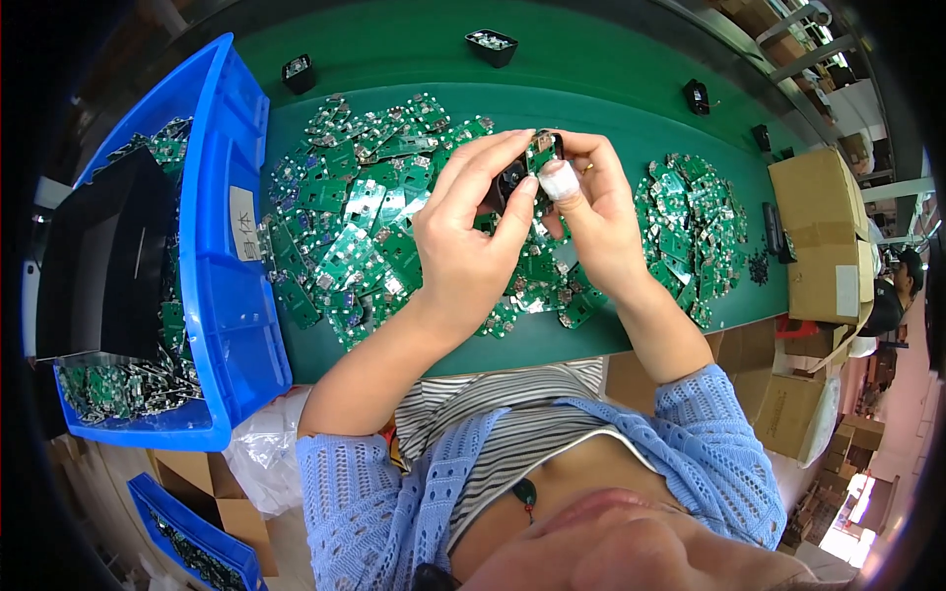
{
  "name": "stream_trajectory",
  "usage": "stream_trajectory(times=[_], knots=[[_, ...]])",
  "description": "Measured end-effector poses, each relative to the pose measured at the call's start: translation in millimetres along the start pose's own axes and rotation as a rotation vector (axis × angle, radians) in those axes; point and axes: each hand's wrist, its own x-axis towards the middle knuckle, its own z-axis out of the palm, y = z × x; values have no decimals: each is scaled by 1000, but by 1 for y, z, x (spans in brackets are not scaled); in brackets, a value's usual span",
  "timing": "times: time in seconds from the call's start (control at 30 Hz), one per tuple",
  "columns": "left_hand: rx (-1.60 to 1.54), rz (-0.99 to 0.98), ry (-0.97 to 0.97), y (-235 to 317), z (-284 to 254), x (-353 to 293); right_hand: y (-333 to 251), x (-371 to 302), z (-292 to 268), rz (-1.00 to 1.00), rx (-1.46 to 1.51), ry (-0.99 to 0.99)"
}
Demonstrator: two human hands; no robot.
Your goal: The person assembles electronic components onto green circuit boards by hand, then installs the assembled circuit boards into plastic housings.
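Observation:
Both hands meet above the green table (325,364). My left hand (468,227) is closed around a small black plastic housing (511,179), its thumb along the near side. From the other side my right hand (603,212) grips the same housing, and its thumb has a white wrapping (559,181). A small circuit board (540,148) shows at the top of the housing, between the fingers; how it sits there is partly hidden. Beneath and left of the hands spreads a heap of green circuit boards (365,207), and a second pile of green circuit boards (690,231) lies to the right.
At the left stands a blue bin (232,295) with circuit boards and a black box (103,256) inside. Small black containers (491,45) line the far side. Cardboard boxes (813,236) stand at the right edge, beside tiny black parts (758,266). Another blue bin (187,542) is below left.

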Motion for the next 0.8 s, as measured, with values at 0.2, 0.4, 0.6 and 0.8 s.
stream_trajectory(times=[0.2,0.4,0.6,0.8], knots=[[82,125,31,-5,1,0,-3,1,5,36,46,35],[223,329,142,-4,2,3,-3,4,13,-122,66,34],[171,359,157,-9,-1,6,-3,10,12,-204,-23,57],[-61,-109,-143,-9,-9,6,-4,21,-12,44,0,23]])
